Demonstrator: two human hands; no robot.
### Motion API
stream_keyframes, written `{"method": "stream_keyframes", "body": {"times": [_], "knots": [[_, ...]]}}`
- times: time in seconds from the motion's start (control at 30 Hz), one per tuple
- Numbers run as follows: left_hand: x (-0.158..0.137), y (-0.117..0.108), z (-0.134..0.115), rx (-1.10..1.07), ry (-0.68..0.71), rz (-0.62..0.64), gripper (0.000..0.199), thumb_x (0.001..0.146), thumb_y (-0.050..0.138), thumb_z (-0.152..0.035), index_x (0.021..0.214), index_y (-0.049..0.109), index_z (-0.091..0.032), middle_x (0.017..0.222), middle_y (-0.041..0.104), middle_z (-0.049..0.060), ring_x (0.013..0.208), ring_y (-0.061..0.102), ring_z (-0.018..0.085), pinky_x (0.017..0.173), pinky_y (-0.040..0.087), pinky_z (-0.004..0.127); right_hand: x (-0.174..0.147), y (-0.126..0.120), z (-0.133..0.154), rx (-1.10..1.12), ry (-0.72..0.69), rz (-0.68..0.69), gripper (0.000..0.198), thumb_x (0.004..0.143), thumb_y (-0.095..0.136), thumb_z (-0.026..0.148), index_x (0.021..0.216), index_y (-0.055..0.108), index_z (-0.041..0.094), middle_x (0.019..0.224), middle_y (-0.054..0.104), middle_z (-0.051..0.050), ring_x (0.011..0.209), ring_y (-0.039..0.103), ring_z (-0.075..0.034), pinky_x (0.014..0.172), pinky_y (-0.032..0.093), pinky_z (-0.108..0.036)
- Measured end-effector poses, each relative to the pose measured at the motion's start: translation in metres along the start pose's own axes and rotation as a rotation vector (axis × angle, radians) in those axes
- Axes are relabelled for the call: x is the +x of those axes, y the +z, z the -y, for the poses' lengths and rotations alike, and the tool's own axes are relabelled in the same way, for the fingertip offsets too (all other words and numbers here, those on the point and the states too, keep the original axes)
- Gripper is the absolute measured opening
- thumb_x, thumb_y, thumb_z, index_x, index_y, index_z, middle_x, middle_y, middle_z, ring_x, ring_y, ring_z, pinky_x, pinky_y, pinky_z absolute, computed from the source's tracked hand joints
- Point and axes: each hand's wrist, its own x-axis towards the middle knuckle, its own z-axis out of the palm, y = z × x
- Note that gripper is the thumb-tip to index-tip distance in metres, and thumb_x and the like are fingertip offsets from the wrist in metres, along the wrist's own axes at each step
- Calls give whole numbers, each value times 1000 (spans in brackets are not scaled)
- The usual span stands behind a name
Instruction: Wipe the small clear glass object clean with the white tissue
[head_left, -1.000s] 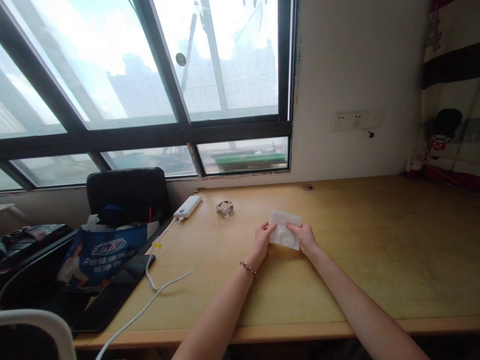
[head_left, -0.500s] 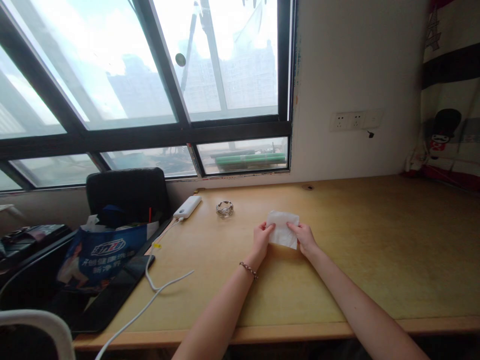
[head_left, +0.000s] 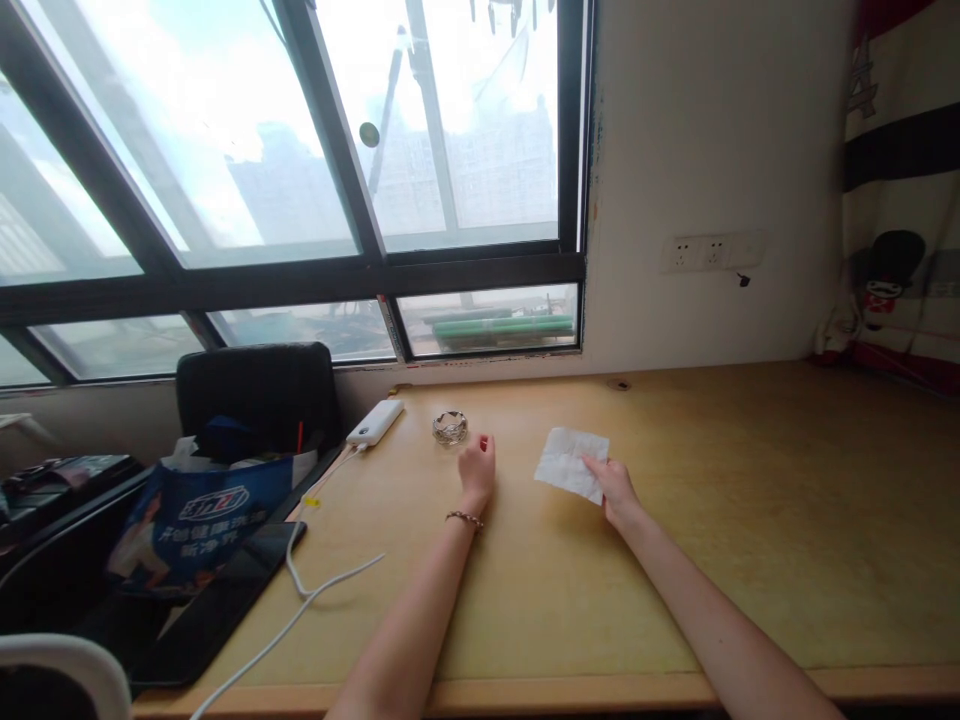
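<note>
Nearest the camera, a white cable (head_left: 315, 590) was seen trailing over the counter (head_left: 750, 520), well to the left of both hands. The right hand (head_left: 615, 487) was laid on the near right corner of a white tissue (head_left: 568, 462), its grip closed on that corner with the fingertips; the tissue lay flat on the counter, spread away from the grip toward the window. The left hand (head_left: 478, 468) was set well apart from the tissue, loosely curled and holding nothing, just short of a glass ashtray (head_left: 450, 427). Beyond and left of it a white power bank (head_left: 375, 422) was placed. The step in hand was judged to be steadying the tissue one-handed; a reach toward the ashtray would call for little travel.
</note>
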Motion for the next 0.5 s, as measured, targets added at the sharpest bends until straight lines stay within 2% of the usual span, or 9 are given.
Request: {"method": "stream_keyframes", "body": {"times": [0.1,0.2,0.33,0.5], "knots": [[33,-26,26,312,-60,-137,32,79,44,-36,100,56,-16,78,63,10,66,57,19,57,34,25,-4,3,1,-11,19,16,16,58,68,22,69,63,12,63,68,-7,57,64,-20,54,52,-28],[54,-38,44,451,-116,-110,44,77,46,-45,113,48,-20,85,64,11,72,58,22,56,34,26,-11,8,1,-23,45,29,15,58,68,23,68,63,12,64,68,-7,57,64,-21,55,52,-29],[64,-35,56,530,-142,29,44,72,49,-51,106,53,-24,88,64,12,78,58,28,56,35,28,-16,12,0,-26,61,49,16,58,67,23,69,63,12,64,68,-7,58,64,-21,54,52,-29],[64,-30,60,523,-37,79,26,76,49,-40,91,57,-21,80,64,10,73,58,24,56,34,26,-17,12,-4,-38,62,73,18,58,68,24,70,62,11,64,68,-8,59,64,-22,55,52,-30]]}}
